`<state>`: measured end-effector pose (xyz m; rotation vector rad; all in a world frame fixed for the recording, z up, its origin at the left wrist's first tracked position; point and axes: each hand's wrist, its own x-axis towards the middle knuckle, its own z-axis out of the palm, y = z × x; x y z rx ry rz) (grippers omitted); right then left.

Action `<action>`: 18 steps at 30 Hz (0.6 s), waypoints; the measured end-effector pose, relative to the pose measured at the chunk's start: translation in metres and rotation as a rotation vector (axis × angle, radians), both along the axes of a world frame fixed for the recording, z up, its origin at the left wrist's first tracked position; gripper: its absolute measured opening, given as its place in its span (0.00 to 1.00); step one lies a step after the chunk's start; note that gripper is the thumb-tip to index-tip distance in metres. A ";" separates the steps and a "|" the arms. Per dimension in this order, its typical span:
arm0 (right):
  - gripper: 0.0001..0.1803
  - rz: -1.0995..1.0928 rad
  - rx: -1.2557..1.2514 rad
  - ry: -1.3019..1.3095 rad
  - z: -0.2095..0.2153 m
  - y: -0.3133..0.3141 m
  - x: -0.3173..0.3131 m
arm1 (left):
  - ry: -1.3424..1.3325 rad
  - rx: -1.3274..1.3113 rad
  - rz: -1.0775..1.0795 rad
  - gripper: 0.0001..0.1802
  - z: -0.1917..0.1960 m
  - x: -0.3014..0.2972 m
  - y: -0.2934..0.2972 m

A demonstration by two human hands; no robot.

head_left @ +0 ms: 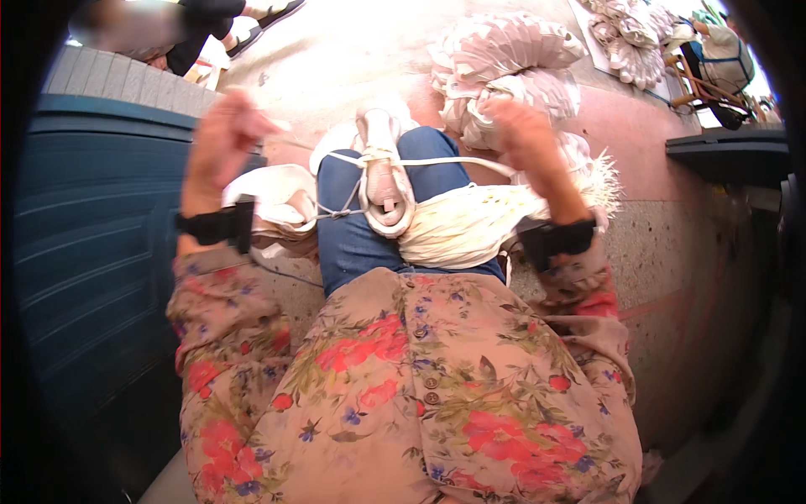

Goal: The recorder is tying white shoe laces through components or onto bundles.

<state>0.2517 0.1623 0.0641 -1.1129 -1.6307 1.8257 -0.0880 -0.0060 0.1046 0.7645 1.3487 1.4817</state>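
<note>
A pale low shoe [389,189] stands between my knees, its opening toward me. White shoelaces [453,160] run out of it to both sides, and one crosses to the right. Up at the left, apart from the shoe, my left hand [227,139] is blurred, its fingers drawn together in a pinch. My right hand [525,139] is raised on the other side, blurred, with fingers curled in. What either hand holds cannot be made out. Over my right thigh lies a thick bundle of cream laces [470,223], frayed-looking at its far end.
White shoes or uppers [277,197] lie beside my left knee. Stacked pale bundles [508,63] rise ahead right, with another heap [630,42] farther back. A dark blue panelled piece [101,202] borders my left. Other people sit at the far left and far right.
</note>
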 end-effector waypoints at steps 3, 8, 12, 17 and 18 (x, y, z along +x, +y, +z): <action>0.15 0.164 0.039 -0.084 -0.062 -0.037 -0.030 | -0.170 0.245 0.151 0.11 0.054 -0.057 -0.022; 0.16 0.215 0.392 -0.339 -0.112 -0.083 -0.072 | -0.017 0.120 0.470 0.11 0.057 -0.078 -0.045; 0.16 0.260 0.514 -0.474 -0.110 -0.097 -0.074 | 0.391 -0.269 0.166 0.10 -0.020 -0.019 -0.027; 0.16 0.211 0.563 -0.457 -0.104 -0.095 -0.068 | 0.329 -0.533 -0.098 0.11 -0.087 0.068 -0.005; 0.16 0.229 0.590 -0.442 -0.105 -0.094 -0.068 | 0.337 -0.561 -0.167 0.11 -0.095 0.079 0.001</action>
